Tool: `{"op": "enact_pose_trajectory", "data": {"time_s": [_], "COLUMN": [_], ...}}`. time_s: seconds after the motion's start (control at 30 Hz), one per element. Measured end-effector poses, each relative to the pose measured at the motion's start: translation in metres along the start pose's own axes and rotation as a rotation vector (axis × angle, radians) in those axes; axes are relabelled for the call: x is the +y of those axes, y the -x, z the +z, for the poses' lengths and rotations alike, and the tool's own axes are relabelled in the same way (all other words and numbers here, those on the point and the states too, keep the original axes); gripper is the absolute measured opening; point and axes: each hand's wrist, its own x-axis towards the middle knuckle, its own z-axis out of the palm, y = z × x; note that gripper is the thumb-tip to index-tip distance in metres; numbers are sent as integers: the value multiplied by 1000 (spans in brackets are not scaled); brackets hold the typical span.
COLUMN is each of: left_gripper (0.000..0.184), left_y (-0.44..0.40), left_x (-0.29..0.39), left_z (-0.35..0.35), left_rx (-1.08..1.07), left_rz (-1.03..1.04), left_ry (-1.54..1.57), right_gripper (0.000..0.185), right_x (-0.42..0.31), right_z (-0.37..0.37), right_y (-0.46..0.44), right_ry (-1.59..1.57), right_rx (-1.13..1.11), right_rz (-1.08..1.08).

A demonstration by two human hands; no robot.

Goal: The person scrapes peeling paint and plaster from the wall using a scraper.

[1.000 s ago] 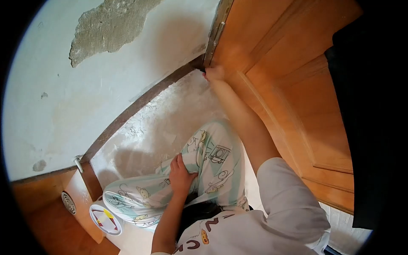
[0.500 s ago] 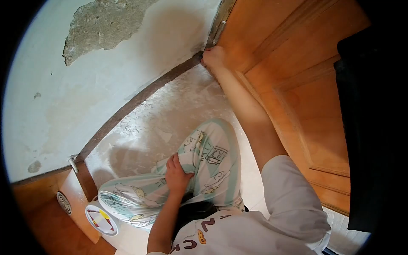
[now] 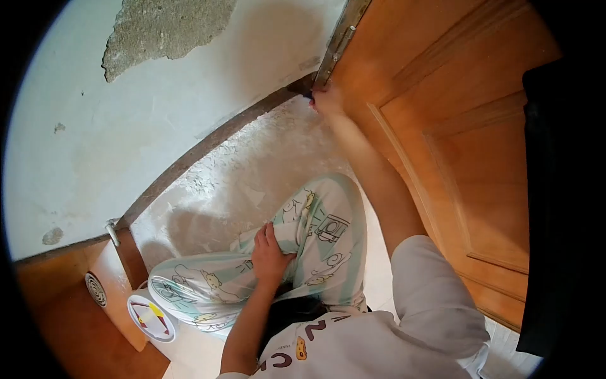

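My right hand (image 3: 326,101) is stretched out to the corner where the wall strip meets the wooden door (image 3: 483,189). Its fingers are closed around something small and dark that I cannot make out. Beside it is the end of the brown baseboard strip (image 3: 218,138), with a metal hinge (image 3: 344,43) on the door edge just above. My left hand (image 3: 271,256) lies on the patterned trousers (image 3: 331,252) over my bent leg, fingers extended and holding nothing.
The white wall (image 3: 151,120) has a patch of bare cement (image 3: 167,35). Whitish dust and flakes cover the floor strip (image 3: 214,180) along the baseboard. A white tub (image 3: 151,319) with a coloured label stands at lower left beside a wooden panel (image 3: 117,297). Dark cloth (image 3: 549,208) hangs at right.
The view has shifted slightly. My right hand has moved a little down and back from the corner, and more of the hinge shows. My left hand stays on my leg.
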Motion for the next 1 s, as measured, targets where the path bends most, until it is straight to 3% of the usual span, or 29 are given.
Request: {"op": "enact_pose_trajectory", "data": {"time_s": [0.13,0.33,0.43,0.5,0.57,0.63,0.7,0.77,0.83,0.9,1.0], "left_gripper": [95,96,95,95,96,96,96,96,96,96,96], "left_y": [0,0,0,-1,-1,0,1,-3,-4,-3,-2], "left_x": [0,-2,-1,-3,-3,-3,-2,-2,1,-2,-4], "left_z": [0,1,2,3,3,2,1,-3,-5,-5,1], "left_rx": [1,17,14,-1,-3,5,-25,-37,-65,-32,-5], "left_rz": [7,21,23,23,25,34,15,-4,-34,-1,11], "left_ry": [-15,-2,-14,-3,-5,-13,-9,-8,-10,23,40], "right_gripper": [10,14,16,15,15,13,22,27,25,20,13], "right_x": [-31,-55,-61,-48,-51,-75,-24,27,34,27,9], "right_z": [-21,-18,-21,4,15,13,23,33,38,37,18], "right_y": [0,-5,3,-32,-40,-27,-43,-50,-25,1,9], "right_ry": [-275,-246,1129,556,287,325,297,581,563,-46,-73], "right_rx": [-63,-69,-38,17,22,-20,45,134,144,35,-15], "right_rz": [1,59,-815,-521,-295,-143,-140,-372,-403,19,74]}}
